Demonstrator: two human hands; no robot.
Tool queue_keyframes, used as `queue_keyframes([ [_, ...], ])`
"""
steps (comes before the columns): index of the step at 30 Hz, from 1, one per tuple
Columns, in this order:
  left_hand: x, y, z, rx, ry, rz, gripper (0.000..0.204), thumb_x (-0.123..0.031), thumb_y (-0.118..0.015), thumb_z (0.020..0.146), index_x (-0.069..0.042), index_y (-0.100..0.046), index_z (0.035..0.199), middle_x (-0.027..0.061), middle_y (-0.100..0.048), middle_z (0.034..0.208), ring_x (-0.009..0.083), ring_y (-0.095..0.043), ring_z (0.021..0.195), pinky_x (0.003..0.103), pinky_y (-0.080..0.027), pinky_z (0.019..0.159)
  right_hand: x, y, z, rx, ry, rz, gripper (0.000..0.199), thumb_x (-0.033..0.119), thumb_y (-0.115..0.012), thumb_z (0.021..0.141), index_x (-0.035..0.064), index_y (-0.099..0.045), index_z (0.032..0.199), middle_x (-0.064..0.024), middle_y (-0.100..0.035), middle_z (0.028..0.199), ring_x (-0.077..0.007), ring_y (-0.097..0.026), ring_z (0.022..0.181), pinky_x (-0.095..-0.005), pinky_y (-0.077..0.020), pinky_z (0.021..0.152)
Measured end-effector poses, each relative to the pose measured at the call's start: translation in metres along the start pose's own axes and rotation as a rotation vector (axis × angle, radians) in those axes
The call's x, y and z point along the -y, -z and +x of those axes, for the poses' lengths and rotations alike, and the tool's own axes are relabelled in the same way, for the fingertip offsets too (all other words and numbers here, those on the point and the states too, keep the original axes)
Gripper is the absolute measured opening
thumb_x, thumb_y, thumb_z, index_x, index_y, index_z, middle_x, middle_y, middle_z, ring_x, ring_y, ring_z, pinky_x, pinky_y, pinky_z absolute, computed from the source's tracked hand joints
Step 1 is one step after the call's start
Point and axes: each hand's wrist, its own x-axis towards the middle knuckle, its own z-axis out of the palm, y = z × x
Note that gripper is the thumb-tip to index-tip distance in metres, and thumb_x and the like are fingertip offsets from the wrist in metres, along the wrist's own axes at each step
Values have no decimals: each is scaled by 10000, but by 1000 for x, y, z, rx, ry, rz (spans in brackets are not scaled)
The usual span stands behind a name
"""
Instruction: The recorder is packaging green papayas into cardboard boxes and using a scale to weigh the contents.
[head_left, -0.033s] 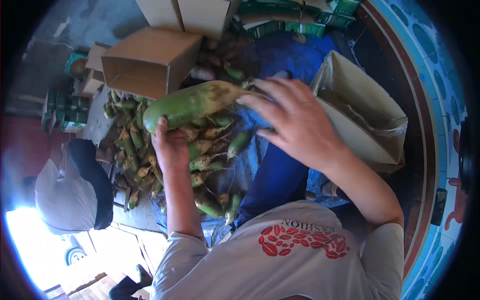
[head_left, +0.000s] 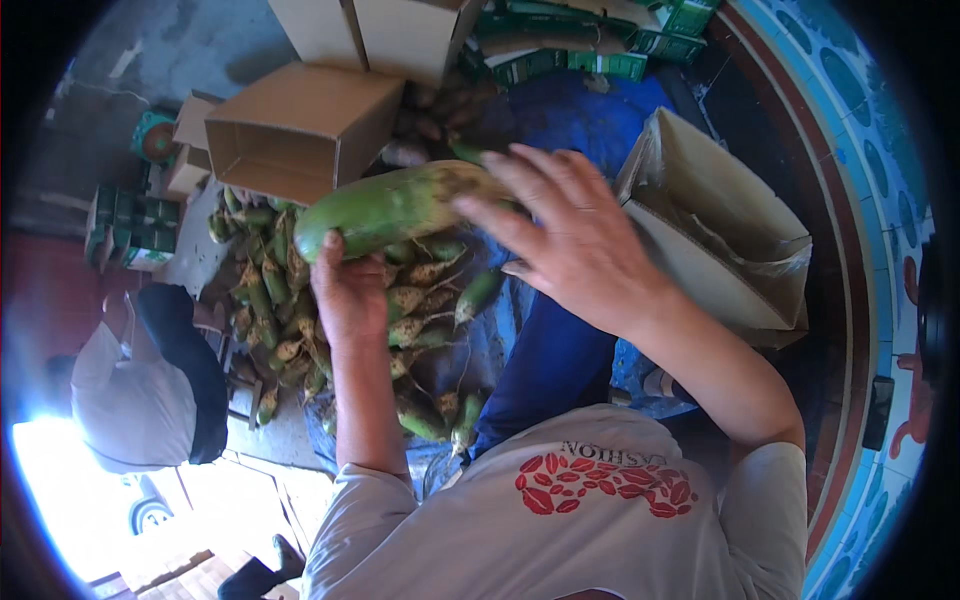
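A large green radish (head_left: 380,210) with a brownish, soil-marked root end lies across my left hand (head_left: 345,285). That hand is closed round its smooth green end, thumb on top. My right hand (head_left: 575,235) is at the root end with its fingers stretched out and apart, brushing or hovering over the tip; contact is hard to make out. The fingers hide the thin tail. Below the held radish spreads a heap of similar green radishes (head_left: 408,300), many with dirty roots and long thin tails.
An open cardboard box (head_left: 365,125) lies on its side behind the heap. At the right stands an open, lined carton (head_left: 700,255). Blue sheeting (head_left: 575,110) covers part of the floor. Another person (head_left: 150,390) bends at the left. Green boxes (head_left: 610,65) are stacked at the back.
My right hand has shifted slightly left, farther over the root end. The radish in my left hand has moved a little to the right.
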Motion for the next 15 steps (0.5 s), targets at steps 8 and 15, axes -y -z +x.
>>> queue_keyframes([
  [8,25,-90,-10,415,371,-132,515,-437,-386,897,-50,-378,1237,125,-448,1240,272,-446,1126,449,-370,914,-53,27,-47,50,-419,824,688,151,-673,724,100,-311,1307,-73,-514,1050,-209,-567,872,-264,-469,641],
  [15,66,-140,-33,660,405,49,473,-327,-412,918,-76,-323,1309,63,-435,1264,183,-444,1128,376,-359,928,-51,72,-105,175,-1005,1492,697,245,-671,748,41,-301,1302,-71,-528,1047,-122,-545,868,-253,-479,683],
])
